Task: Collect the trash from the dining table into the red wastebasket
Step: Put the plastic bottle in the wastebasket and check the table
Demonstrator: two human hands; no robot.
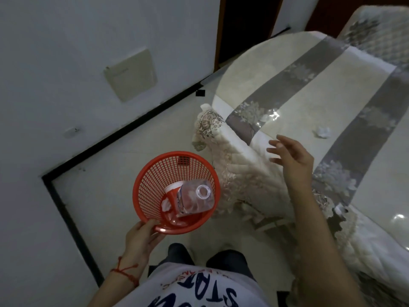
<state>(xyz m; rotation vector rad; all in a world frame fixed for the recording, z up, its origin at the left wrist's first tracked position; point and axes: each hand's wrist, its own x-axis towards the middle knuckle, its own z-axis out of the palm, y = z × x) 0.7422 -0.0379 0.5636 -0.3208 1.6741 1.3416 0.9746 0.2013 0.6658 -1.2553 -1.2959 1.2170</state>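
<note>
My left hand (141,237) grips the near rim of the red mesh wastebasket (155,173), held above the floor beside the table. Inside it lie a clear plastic bottle (194,199), a red-and-white cup (171,191) and some crumpled white paper. My right hand (292,155) hovers over the table's near edge, fingers spread, holding nothing. A crumpled white paper ball (322,132) lies on the dining table (287,103) just beyond that hand. A piece of clear plastic wrap (269,116) glints on the tabletop to the left of the ball.
The table carries a cream and grey floral cloth under a glossy cover, with a lace skirt (239,180) hanging down its side. A white wall (66,63) with a black skirting strip runs at the left. A dark doorway (247,23) stands at the back.
</note>
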